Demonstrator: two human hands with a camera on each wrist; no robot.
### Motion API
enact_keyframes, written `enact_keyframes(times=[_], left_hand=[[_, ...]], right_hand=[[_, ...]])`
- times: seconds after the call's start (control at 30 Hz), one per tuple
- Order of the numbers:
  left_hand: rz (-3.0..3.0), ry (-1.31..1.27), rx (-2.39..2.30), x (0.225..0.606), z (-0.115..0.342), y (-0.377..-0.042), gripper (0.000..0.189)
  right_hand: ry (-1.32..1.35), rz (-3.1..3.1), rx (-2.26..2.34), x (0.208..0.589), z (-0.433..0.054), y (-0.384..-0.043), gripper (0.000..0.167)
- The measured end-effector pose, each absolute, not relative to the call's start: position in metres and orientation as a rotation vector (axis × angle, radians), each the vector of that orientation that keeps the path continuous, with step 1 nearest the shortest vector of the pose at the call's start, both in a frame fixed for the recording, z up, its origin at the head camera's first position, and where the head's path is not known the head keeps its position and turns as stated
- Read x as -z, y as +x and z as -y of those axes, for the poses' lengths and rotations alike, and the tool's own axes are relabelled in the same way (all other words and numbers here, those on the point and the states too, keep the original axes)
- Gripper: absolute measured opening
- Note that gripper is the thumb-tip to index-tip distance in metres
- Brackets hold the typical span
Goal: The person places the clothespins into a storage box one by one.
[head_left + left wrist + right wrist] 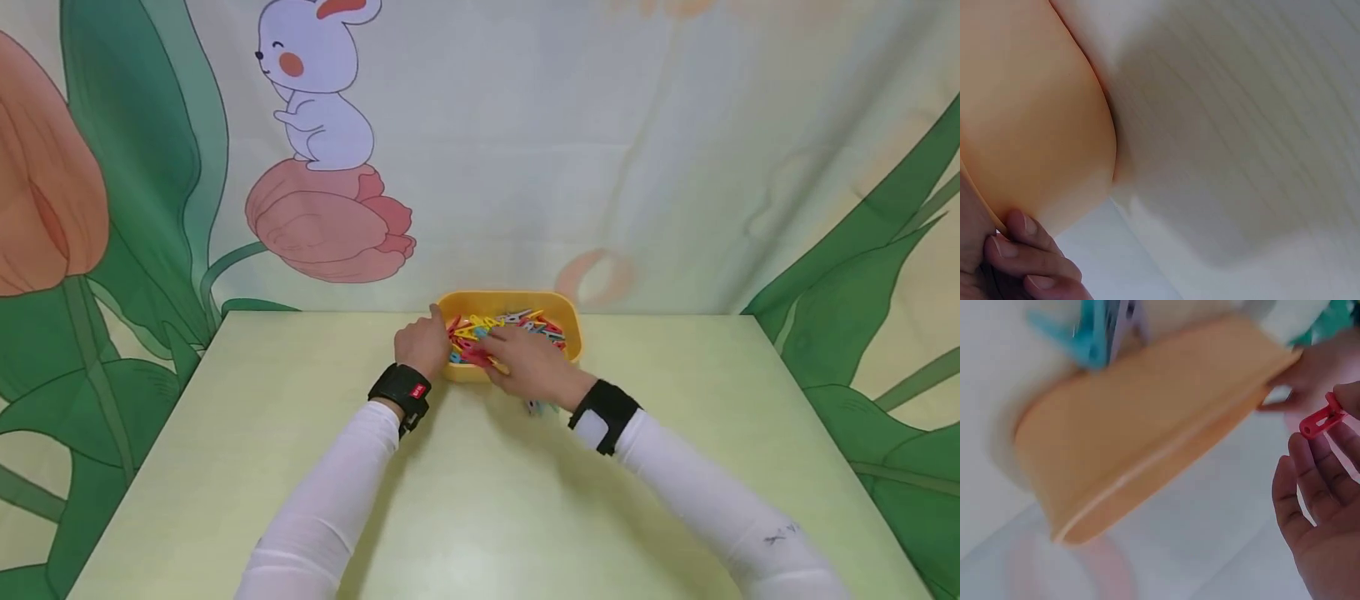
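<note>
A yellow plastic box (pixel 468 375) full of small coloured clothespins (pixel 491 321) stands at the back of the table. My left hand (pixel 422 343) grips its left end. In the left wrist view, the curled fingers (pixel 1038 256) lie against the box wall (pixel 1041 125). Over the box's front edge, my right hand (pixel 532 362) pinches a red clothespin (pixel 1321 420) between thumb and fingertips, its other fingers loosely bent. A turquoise clothespin (pixel 1094 337) and a lilac clothespin (pixel 1125 325) lie outside the box, near its front wall; in the head view the right hand partly covers them.
The pale green table (pixel 300 450) spreads out in front of the box and to both sides. Right behind the box hangs a cloth backdrop (pixel 510 167) printed with a rabbit, tulips and leaves. Both wrists wear black straps (pixel 401 393).
</note>
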State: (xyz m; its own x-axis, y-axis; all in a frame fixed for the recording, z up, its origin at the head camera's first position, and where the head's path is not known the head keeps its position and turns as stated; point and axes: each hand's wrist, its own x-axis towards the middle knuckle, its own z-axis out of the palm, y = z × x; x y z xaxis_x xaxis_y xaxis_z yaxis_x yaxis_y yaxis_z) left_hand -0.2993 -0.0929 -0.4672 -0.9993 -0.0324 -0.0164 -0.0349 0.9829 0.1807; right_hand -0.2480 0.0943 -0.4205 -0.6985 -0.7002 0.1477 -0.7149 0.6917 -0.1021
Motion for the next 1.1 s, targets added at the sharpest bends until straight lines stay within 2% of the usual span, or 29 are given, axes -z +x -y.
enact_keyframes(times=[0.13, 0.4, 0.8, 1.1], left_hand=[[-3.074, -0.043, -0.301, 0.477, 0.092, -0.295, 0.066], [-3.040, -0.067, -0.282, 0.482, 0.085, -0.293, 0.067], [-3.075, -0.089, -0.305, 0.466, 0.093, -0.304, 0.066], [-3.037, -0.101, -0.309, 0.464, 0.096, -0.307, 0.068]], right_hand=[[0.947, 2.914, -0.296, 0.424, -0.105, -0.277, 0.036], [0.707, 3.132, -0.392, 0.458, -0.119, -0.313, 0.044], [0.079, 3.079, -0.456, 0.451, -0.182, -0.316, 0.062], [0.016, 3.101, -0.414, 0.466, -0.179, -0.310, 0.049]])
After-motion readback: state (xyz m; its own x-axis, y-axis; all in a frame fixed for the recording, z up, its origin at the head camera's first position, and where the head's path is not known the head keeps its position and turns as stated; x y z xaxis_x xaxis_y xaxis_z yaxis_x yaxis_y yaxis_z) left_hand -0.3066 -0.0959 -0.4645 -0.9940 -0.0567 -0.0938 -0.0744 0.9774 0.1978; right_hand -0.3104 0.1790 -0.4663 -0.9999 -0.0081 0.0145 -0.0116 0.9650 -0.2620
